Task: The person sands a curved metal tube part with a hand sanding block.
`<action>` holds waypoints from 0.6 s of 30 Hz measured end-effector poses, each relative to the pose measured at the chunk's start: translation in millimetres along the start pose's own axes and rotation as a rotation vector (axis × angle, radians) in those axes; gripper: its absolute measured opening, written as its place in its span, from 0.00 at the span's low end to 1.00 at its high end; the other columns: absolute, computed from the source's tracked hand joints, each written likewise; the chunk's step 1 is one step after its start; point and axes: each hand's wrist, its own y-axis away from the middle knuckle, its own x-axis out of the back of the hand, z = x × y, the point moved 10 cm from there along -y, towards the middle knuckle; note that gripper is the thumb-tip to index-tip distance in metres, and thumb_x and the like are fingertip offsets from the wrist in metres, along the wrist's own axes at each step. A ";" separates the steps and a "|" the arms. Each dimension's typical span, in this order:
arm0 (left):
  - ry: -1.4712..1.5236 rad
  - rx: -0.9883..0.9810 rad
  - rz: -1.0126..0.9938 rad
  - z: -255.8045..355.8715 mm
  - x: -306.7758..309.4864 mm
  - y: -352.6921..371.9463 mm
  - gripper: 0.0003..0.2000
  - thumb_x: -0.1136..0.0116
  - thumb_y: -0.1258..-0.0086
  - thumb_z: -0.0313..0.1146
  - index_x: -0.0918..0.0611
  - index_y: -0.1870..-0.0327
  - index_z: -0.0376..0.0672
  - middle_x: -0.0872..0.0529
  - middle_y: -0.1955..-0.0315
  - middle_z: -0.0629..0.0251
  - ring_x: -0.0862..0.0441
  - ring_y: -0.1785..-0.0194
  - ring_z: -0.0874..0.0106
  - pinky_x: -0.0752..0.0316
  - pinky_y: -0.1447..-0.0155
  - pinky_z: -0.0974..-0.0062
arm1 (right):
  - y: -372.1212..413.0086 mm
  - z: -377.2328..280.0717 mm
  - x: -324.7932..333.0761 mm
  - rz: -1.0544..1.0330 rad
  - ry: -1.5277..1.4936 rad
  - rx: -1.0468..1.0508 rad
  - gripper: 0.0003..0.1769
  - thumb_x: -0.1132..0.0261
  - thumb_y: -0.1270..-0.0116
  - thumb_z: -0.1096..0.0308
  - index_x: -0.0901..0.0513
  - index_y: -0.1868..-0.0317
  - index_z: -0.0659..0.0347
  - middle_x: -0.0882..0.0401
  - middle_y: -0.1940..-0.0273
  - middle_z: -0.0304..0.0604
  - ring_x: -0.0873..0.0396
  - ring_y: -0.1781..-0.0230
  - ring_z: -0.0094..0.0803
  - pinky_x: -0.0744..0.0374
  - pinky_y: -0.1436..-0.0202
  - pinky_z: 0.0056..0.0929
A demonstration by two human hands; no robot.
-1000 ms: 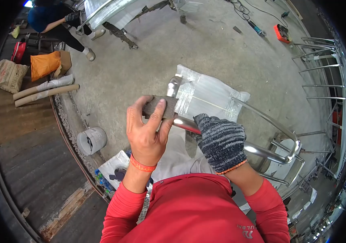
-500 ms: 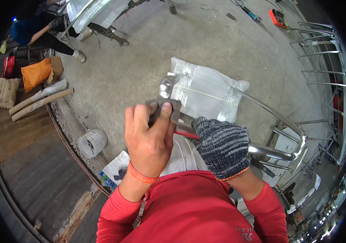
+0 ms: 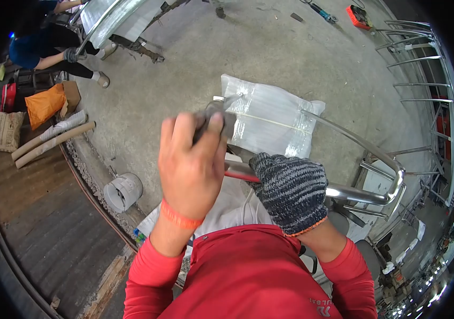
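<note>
My bare left hand (image 3: 192, 162) grips a dark grey abrasive pad (image 3: 223, 121) and presses it on the bent end of a shiny steel tube (image 3: 362, 195). My right hand (image 3: 291, 189), in a grey knitted glove, is closed around the same tube just right of the pad. The tube runs right to a rounded corner and belongs to a polished railing frame (image 3: 392, 167). A clear plastic bag (image 3: 269, 117) lies on the concrete floor under the tube's end. An orange band sits on my left wrist.
Another person (image 3: 41, 45) crouches at the far left by a plastic-wrapped metal piece (image 3: 110, 18). An orange bag (image 3: 43, 103), rolled tubes (image 3: 51, 135), a white bucket (image 3: 123, 191), an angle grinder (image 3: 320, 10) and steel railings (image 3: 423, 69) stand around.
My left hand has slid the pad up along the tube's bent end, away from me. My gloved right hand kept its grip in the same place.
</note>
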 end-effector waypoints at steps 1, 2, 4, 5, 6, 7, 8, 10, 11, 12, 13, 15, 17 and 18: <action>0.007 -0.006 -0.003 3.3 1.8 8.2 0.16 0.32 0.46 0.23 0.14 0.54 0.35 0.24 0.64 0.58 0.26 0.61 0.57 0.27 0.58 0.63 | -0.7 1.7 -2.6 -0.038 0.030 -0.023 0.10 0.38 0.35 0.58 0.18 0.61 0.53 0.20 0.76 0.41 0.18 0.74 0.40 0.25 0.72 0.43; 0.017 0.019 -0.002 3.1 4.1 17.3 0.15 0.32 0.46 0.23 0.14 0.55 0.35 0.23 0.63 0.58 0.26 0.61 0.57 0.27 0.58 0.63 | 0.5 3.3 -6.1 -0.077 0.059 -0.046 0.09 0.38 0.36 0.59 0.19 0.62 0.53 0.20 0.76 0.41 0.18 0.73 0.40 0.25 0.72 0.43; 0.013 0.047 -0.034 1.2 5.1 14.0 0.12 0.32 0.43 0.24 0.13 0.57 0.35 0.23 0.64 0.58 0.25 0.61 0.57 0.26 0.58 0.63 | 1.5 3.8 -6.6 -0.064 0.063 -0.043 0.08 0.38 0.37 0.60 0.19 0.62 0.53 0.20 0.75 0.41 0.18 0.73 0.40 0.25 0.71 0.44; 0.014 0.046 -0.035 -4.4 1.6 1.0 0.12 0.32 0.43 0.24 0.13 0.57 0.35 0.23 0.64 0.58 0.25 0.61 0.57 0.26 0.58 0.63 | 1.7 2.5 -6.4 -0.046 0.067 -0.034 0.08 0.38 0.37 0.61 0.18 0.62 0.53 0.20 0.75 0.42 0.18 0.73 0.40 0.26 0.71 0.44; 0.047 0.041 -0.049 -13.1 -6.1 -16.3 0.11 0.33 0.41 0.25 0.13 0.57 0.35 0.23 0.67 0.58 0.24 0.62 0.59 0.26 0.59 0.65 | 3.6 1.9 -8.2 -0.037 0.086 -0.037 0.07 0.38 0.39 0.62 0.19 0.62 0.52 0.20 0.74 0.41 0.18 0.72 0.40 0.26 0.70 0.44; 0.081 0.034 -0.064 -20.1 -11.0 -34.0 0.10 0.33 0.40 0.25 0.13 0.57 0.34 0.23 0.69 0.58 0.23 0.64 0.60 0.25 0.59 0.67 | 4.3 2.2 -8.6 -0.034 0.086 -0.040 0.07 0.38 0.39 0.62 0.19 0.62 0.52 0.20 0.74 0.41 0.18 0.72 0.40 0.26 0.70 0.44; 0.255 0.111 -0.066 -36.3 -7.4 -49.5 0.08 0.34 0.36 0.26 0.14 0.58 0.33 0.21 0.70 0.60 0.23 0.67 0.65 0.26 0.61 0.70 | 4.9 4.9 -8.6 -0.028 0.107 -0.072 0.07 0.38 0.39 0.62 0.19 0.62 0.52 0.20 0.73 0.40 0.18 0.71 0.39 0.26 0.69 0.43; 0.648 0.246 -0.034 -67.6 4.6 -73.6 0.08 0.37 0.30 0.29 0.15 0.60 0.31 0.18 0.72 0.65 0.24 0.70 0.75 0.28 0.64 0.76 | 5.5 9.5 -10.2 -0.034 0.199 -0.160 0.11 0.35 0.42 0.58 0.18 0.60 0.51 0.21 0.73 0.38 0.19 0.70 0.38 0.25 0.68 0.41; 0.861 0.324 -0.009 -83.1 7.6 -78.0 0.10 0.39 0.27 0.31 0.15 0.61 0.30 0.16 0.73 0.68 0.25 0.71 0.80 0.30 0.65 0.79 | 8.3 11.0 -12.0 -0.038 0.200 -0.191 0.11 0.35 0.42 0.58 0.18 0.60 0.51 0.21 0.73 0.38 0.19 0.70 0.38 0.25 0.68 0.41; 0.819 0.315 -0.074 -97.1 9.3 -81.7 0.11 0.42 0.24 0.33 0.16 0.59 0.32 0.15 0.69 0.69 0.22 0.68 0.81 0.27 0.61 0.81 | 8.7 9.7 -8.8 0.021 0.189 -0.172 0.15 0.31 0.46 0.53 0.17 0.61 0.50 0.21 0.74 0.38 0.20 0.71 0.40 0.26 0.67 0.42; 0.774 0.289 -0.127 -110.8 11.3 -89.5 0.12 0.45 0.21 0.35 0.16 0.57 0.33 0.14 0.66 0.69 0.19 0.65 0.81 0.25 0.58 0.84 | 5.8 8.2 -2.6 0.098 0.184 -0.149 0.19 0.28 0.49 0.49 0.16 0.61 0.49 0.21 0.75 0.39 0.20 0.71 0.41 0.26 0.67 0.43; 0.810 0.267 -0.135 -132.5 -1.7 -91.4 0.13 0.45 0.21 0.37 0.16 0.57 0.34 0.15 0.69 0.70 0.19 0.67 0.81 0.25 0.59 0.83 | 1.6 4.1 -0.6 0.123 0.251 -0.183 0.22 0.26 0.51 0.47 0.15 0.60 0.49 0.22 0.76 0.38 0.21 0.72 0.40 0.26 0.66 0.43; 1.019 0.592 -0.300 -156.8 -43.1 -76.1 0.13 0.44 0.22 0.38 0.16 0.57 0.34 0.15 0.69 0.71 0.20 0.66 0.81 0.25 0.59 0.84 | 6.4 -1.1 17.3 0.359 0.151 -0.121 0.23 0.26 0.50 0.45 0.15 0.59 0.49 0.23 0.78 0.39 0.22 0.74 0.41 0.26 0.67 0.44; 1.022 0.572 -0.317 -155.9 -46.7 -75.4 0.13 0.44 0.22 0.38 0.16 0.57 0.34 0.15 0.69 0.71 0.20 0.66 0.81 0.25 0.59 0.84 | 12.5 1.3 13.3 0.387 0.168 -0.151 0.23 0.27 0.45 0.44 0.14 0.58 0.52 0.21 0.72 0.40 0.21 0.67 0.42 0.24 0.58 0.46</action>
